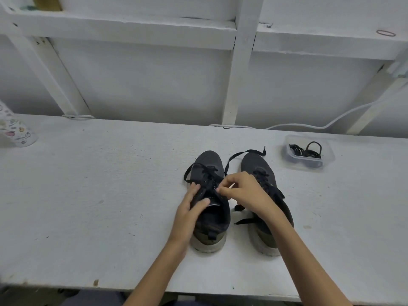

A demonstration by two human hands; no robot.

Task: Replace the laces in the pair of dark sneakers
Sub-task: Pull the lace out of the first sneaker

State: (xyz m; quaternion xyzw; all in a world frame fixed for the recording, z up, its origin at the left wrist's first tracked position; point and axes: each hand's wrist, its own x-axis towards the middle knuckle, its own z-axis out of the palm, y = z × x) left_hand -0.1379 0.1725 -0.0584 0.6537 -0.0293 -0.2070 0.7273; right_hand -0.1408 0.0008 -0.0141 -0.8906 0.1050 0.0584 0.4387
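Note:
Two dark sneakers with pale soles stand side by side on the white table, toes pointing away from me. My left hand point(191, 206) rests on the left sneaker point(209, 164), its thumb and fingers pressing on the tongue and eyelet rows. My right hand point(240, 191) pinches the black lace point(242, 154) at the left sneaker's eyelets. That lace loops loosely out to both sides, one end trailing past the right sneaker's toe. The right sneaker point(256, 164) is partly hidden under my right forearm; its black lace ends lie loose between the shoes.
A clear plastic tub point(326, 160) holding black coiled bands sits at the right, behind the sneakers. A patterned cup point(15, 129) stands at the far left. A white cable point(298, 125) runs along the back wall. The table's front edge point(132, 286) is near my body.

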